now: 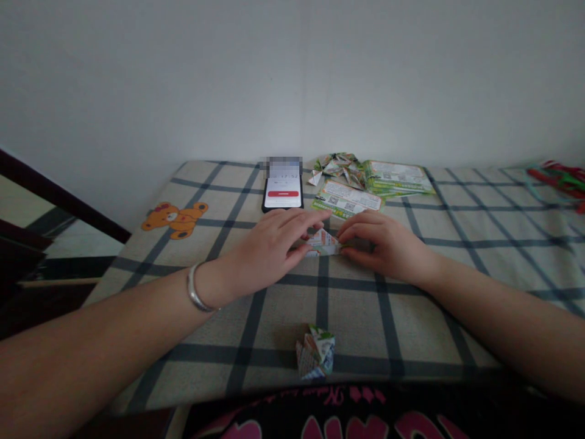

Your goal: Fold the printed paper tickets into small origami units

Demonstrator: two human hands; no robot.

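Note:
Between my two hands is a small folded piece of printed paper (pixel 323 242), shaped like a low triangle with a strip along its bottom edge. My left hand (pixel 278 241) pinches its left end, with the thumb at the near edge and the fingers arched above. At the right end, the thumb and fingers of my right hand (pixel 384 245) close on the paper. Closer to my body, a folded paper piece (pixel 316 352) with several pointed flaps rests on the checked tablecloth (pixel 292 305).
A phone (pixel 283 190) with a lit screen lies beyond my left hand. Behind my right hand are a printed leaflet (pixel 350 200), a leaflet stack (pixel 402 177) and a pile of folded papers (pixel 340 167). The wall (pixel 292 79) borders the table; red-green items (pixel 560 180) lie far right.

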